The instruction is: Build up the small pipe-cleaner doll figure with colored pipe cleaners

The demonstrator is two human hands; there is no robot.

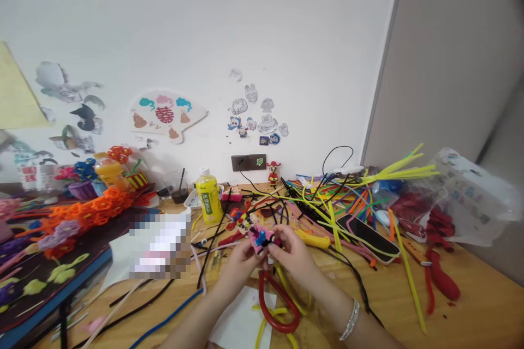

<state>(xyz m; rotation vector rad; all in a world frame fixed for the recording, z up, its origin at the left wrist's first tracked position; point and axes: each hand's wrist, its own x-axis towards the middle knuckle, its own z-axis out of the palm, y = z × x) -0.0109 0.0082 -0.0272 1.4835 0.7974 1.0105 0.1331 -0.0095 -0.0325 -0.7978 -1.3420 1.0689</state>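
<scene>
Between my two hands is a small craft figure [262, 238] in pink, blue and black. The fingers of my left hand [242, 259] are closed on its left side. On the other side, my right hand [290, 251] pinches it with thumb and fingertips; a bracelet circles that wrist. Directly below them lies a pair of red-handled scissors [295, 320], its blades hidden. Yellow pipe cleaners [261, 332] and a white sheet of paper [233, 319] lie under the handles. A yellow glue gun [314, 239] rests just right of my right hand.
A yellow drink bottle [208, 196] stands behind my left hand. Colourful pipe cleaners [360, 196] clutter the back right around a dark phone [368, 237]. Orange fuzzy flowers [88, 212] cover the left side. Black cables [360, 278] cross the wooden table [470, 316]. A red figurine [273, 173] stands by the wall.
</scene>
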